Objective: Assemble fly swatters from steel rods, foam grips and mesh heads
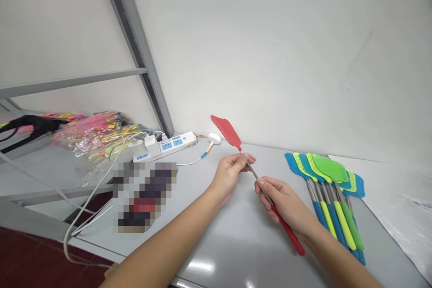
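Note:
A red fly swatter [227, 130] is held at a slant over the grey table, its perforated head up and to the left, its red handle down to the right. My left hand [232, 172] pinches the metal shaft just below the head. Farther down, my right hand [278, 200] is closed around the shaft near the top of the handle. To the right of my right hand lies a fanned pile of several blue, yellow-green and green fly swatters [332, 168], heads toward the wall and handles toward me.
A white power strip [182, 140] with plugged-in chargers and loose white cables lies at the back left. Beside it is a blurred-out flat object [148, 198]. Plastic-bagged colourful items [101, 132] fill the left shelf, below a grey metal post [135, 40]. White sheeting [398, 202] covers the right side.

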Motion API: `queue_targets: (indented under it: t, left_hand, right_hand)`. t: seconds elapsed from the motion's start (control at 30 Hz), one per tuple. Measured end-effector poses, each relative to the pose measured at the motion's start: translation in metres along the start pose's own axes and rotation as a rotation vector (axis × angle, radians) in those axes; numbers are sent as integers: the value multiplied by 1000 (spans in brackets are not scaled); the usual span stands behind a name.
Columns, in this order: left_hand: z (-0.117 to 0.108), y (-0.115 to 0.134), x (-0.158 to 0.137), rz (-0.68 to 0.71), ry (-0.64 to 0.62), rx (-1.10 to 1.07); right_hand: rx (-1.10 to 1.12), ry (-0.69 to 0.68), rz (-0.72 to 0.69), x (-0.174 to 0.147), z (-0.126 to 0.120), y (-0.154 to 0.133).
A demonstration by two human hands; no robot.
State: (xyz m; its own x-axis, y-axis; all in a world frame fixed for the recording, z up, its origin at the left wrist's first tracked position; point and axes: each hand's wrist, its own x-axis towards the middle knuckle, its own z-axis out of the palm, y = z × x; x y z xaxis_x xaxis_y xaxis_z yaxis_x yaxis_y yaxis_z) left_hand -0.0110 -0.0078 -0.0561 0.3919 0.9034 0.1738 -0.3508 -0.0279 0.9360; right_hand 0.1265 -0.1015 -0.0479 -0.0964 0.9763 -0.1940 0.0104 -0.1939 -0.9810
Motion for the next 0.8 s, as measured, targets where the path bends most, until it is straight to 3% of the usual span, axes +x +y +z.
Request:
queue_targets:
  t: [0.2, 0.4, 0.5, 0.67, 0.8]
  left_hand:
    - [-26, 15, 22, 181, 314, -48]
    - [-27, 15, 19, 271, 409, 36]
    - [-13, 3, 8, 218, 342, 100]
    - [16, -12, -15, 66, 32, 194]
    - [18, -15, -20, 4, -106, 227]
  right_hand:
    - [-179, -41, -2, -4, 6, 2]
    - [-317, -14, -11, -8, 5, 3]
    - [-430, 81, -84, -5, 1, 4]
    - [-514, 211, -248, 1, -6, 6]
    - [-568, 237, -269, 2, -13, 9]
